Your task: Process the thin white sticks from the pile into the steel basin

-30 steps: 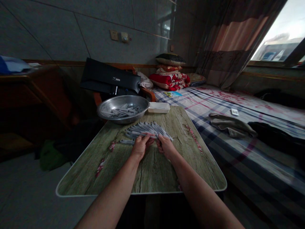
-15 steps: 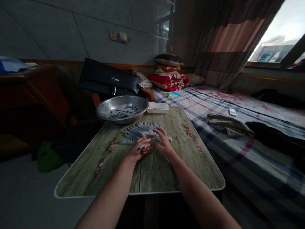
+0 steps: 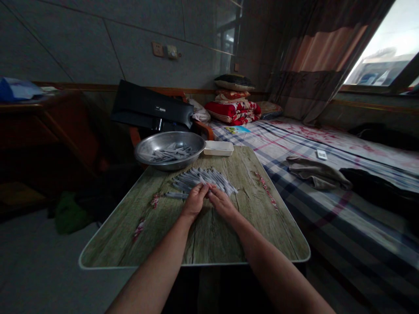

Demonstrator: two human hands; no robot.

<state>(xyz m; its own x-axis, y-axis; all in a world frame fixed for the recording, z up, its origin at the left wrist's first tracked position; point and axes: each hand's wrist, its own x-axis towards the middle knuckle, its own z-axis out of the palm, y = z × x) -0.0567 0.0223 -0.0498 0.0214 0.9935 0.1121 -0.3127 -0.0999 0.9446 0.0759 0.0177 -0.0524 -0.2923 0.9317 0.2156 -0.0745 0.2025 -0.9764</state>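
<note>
My left hand (image 3: 194, 201) and my right hand (image 3: 223, 202) meet fingertip to fingertip above the near side of a pile of pens (image 3: 189, 178). These pens are slim and pale, with dark ends, and lie side by side in a fanned row on the table. The left fingers are closed around a pen (image 3: 202, 179), whose pale end pokes up past them; the rest is covered. Pinched against the same spot, the right fingers also seem to grip this pen, though their tips are partly hidden.
A steel basin (image 3: 144, 158) holding more pens stands at the far left of the wood-patterned table (image 3: 216, 248). Beside it sits a white plastic tray (image 3: 218, 152). A monitor (image 3: 150, 107) leans behind the basin. To the right, a bed (image 3: 278, 144) with clothes borders the table.
My right hand has drawn back from over the pens, its spread fingers now closing against the left fingertips. My left hand has turned, and the pen's dark end no longer shows below it.
</note>
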